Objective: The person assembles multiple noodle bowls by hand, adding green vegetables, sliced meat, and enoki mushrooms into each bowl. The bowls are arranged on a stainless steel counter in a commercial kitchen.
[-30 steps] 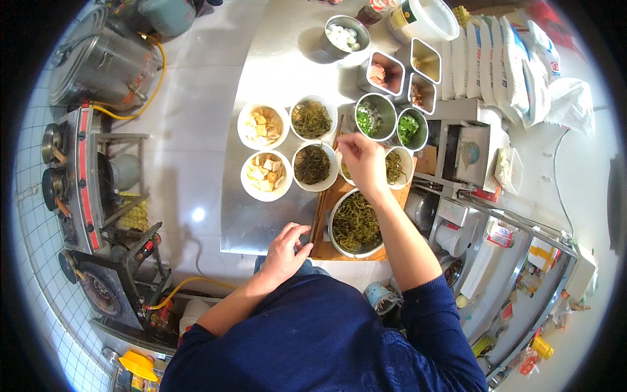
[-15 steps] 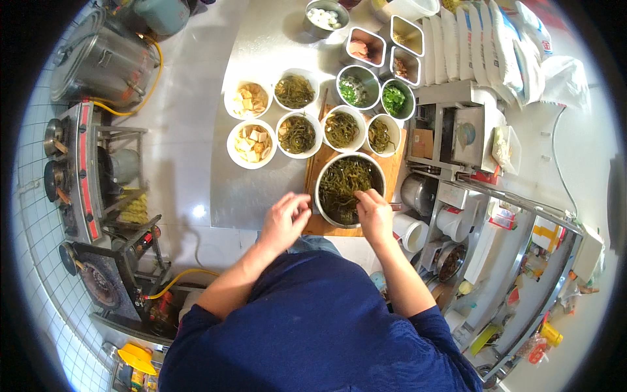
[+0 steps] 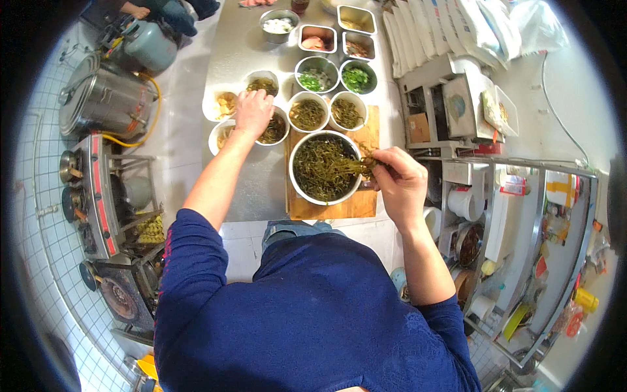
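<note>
Dark-green strands (image 3: 358, 168) ran right into the grip: the right hand (image 3: 392, 173) had a bunch pinched between thumb and fingertips, just over the right rim of the big white bowl (image 3: 293, 179)! The bunch's other end trailed back to the heap inside, and that bowl sat on the wooden board (image 3: 366, 208). Across to the left hand (image 3: 253, 112), reached out over the smaller white bowls (image 3: 262, 73), fingers bent down; whether it grasped anything, one couldn't tell.
</note>
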Demonstrator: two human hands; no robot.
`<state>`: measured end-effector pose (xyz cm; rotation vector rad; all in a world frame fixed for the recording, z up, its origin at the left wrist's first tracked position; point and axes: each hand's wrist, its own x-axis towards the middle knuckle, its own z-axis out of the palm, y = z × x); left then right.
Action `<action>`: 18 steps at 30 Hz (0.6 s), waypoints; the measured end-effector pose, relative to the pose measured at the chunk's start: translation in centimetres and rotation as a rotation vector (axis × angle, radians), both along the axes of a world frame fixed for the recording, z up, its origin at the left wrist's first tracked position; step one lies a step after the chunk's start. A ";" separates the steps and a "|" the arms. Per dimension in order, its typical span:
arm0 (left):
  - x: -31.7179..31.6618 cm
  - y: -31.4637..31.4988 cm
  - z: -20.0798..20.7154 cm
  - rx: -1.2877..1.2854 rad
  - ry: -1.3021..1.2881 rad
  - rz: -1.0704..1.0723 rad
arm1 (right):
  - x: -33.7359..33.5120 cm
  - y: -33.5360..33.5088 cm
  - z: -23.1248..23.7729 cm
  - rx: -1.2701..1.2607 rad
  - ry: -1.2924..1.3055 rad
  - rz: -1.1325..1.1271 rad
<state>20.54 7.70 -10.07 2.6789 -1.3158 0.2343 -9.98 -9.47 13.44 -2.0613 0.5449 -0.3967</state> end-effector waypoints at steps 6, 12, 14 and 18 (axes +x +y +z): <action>2.2 0.8 -0.1 -0.115 0.049 -0.060 | 0.2 -0.6 -3.2 0.007 0.067 0.012; 5.3 0.3 1.0 -0.193 0.050 0.053 | 1.1 3.0 -14.7 -0.229 0.332 0.235; 5.2 0.6 1.4 0.074 0.011 0.064 | 1.4 4.4 -17.1 -0.570 0.238 0.279; 4.4 2.2 2.4 0.029 0.029 0.022 | 2.7 4.1 -17.8 -0.632 0.423 0.369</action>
